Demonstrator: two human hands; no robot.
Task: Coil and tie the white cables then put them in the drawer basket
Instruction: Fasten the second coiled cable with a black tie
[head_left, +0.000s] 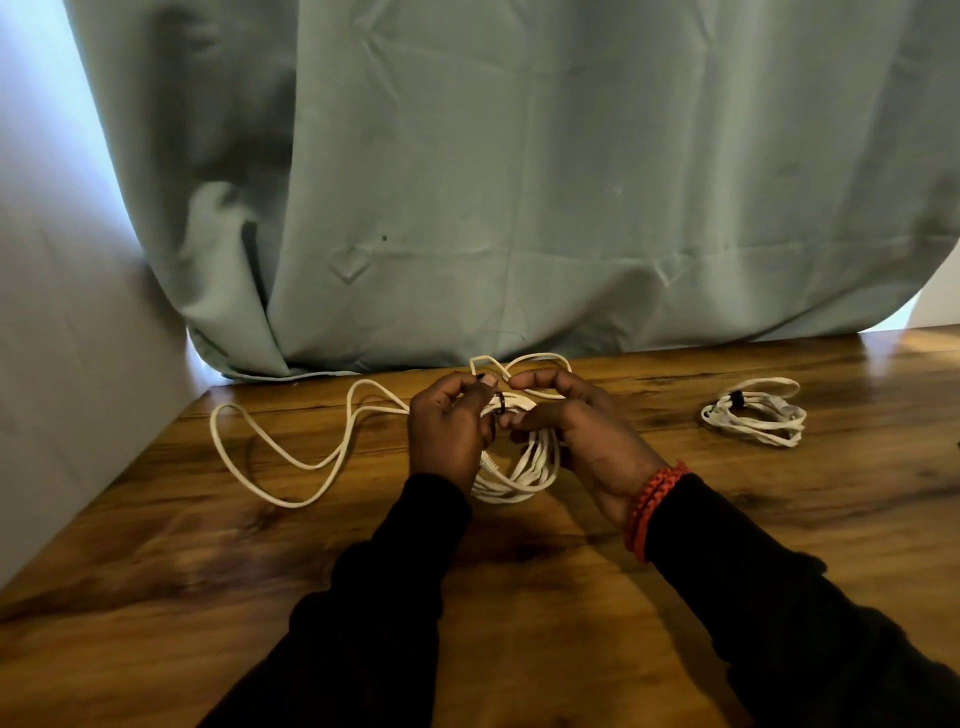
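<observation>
Black sleeves (374, 613) lie nearest us, crossing the wooden bench (156, 571) from the lower edge toward its middle. Working left to right: a grey wall panel (62, 312) stands at the far left, and a pale green curtain (519, 182) hangs behind the bench along its rear edge.

On the bench, left of the hands, the loose cable length (270, 457) lies in open, uncoiled loops that run right into the left hand. We see the left hand (447, 431) closed around the white cable coil (524, 467) at its upper left, thumb and fingers pinched together near a small black tie (500, 402) that sits on the top of the coil. The coil hangs between both hands, its lower loops close to the bench surface; we cannot tell whether they touch it.

The right hand (587, 441) is closed on the right side of the same coil, its fingertips meeting the left hand's at the tie. Two short loops of cable rise behind the fingers toward the curtain. A red braided bracelet (652, 506) circles the right wrist.

Well apart to the right, a second coiled cable (753, 415) rests flat on the bench, already bound with a dark tie (735, 399).
</observation>
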